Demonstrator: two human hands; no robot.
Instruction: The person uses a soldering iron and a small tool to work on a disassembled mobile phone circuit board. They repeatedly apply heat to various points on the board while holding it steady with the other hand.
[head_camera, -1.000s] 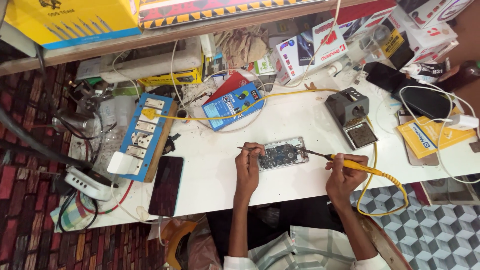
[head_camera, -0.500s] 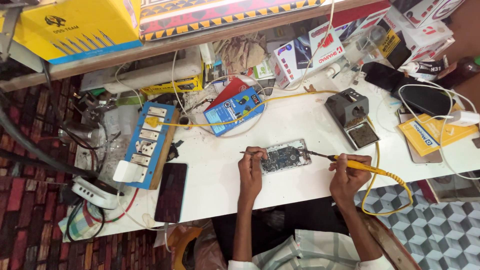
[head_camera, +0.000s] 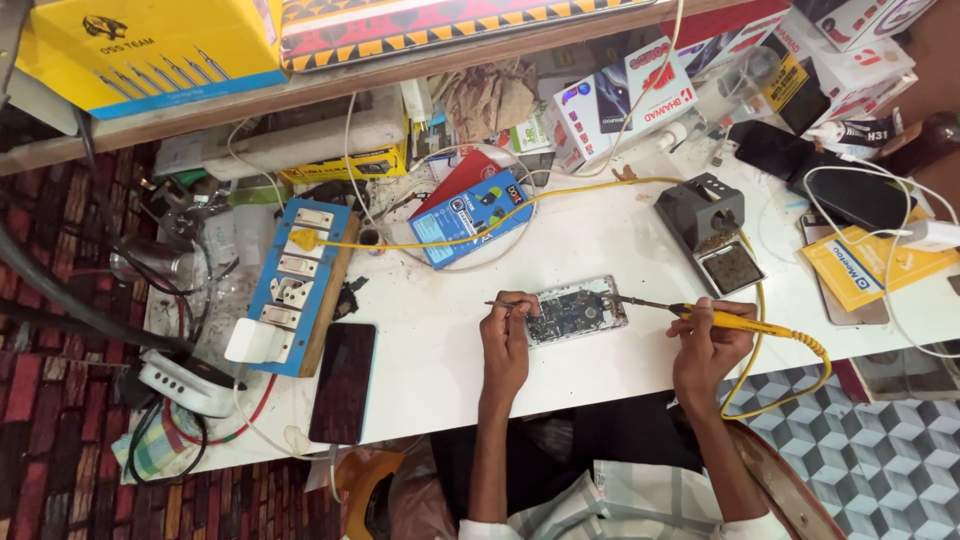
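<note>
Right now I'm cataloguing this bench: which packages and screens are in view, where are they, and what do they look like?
Yellow box: shelf, top left, tool drawings.
Blue flat package: centre of table, rectangular, on a red one.
White-and-red boxes: back of table, upright.
Yellow flat package: right edge.
Dark phone: lower left, screen blank.
Opened phone: between both hands, circuitry exposed.

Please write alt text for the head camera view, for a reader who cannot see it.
A person's right hand touches a yellow soldering iron to an opened phone on a white table, while the left hand holds tweezers on it. Boxes and cables surround them.
</note>
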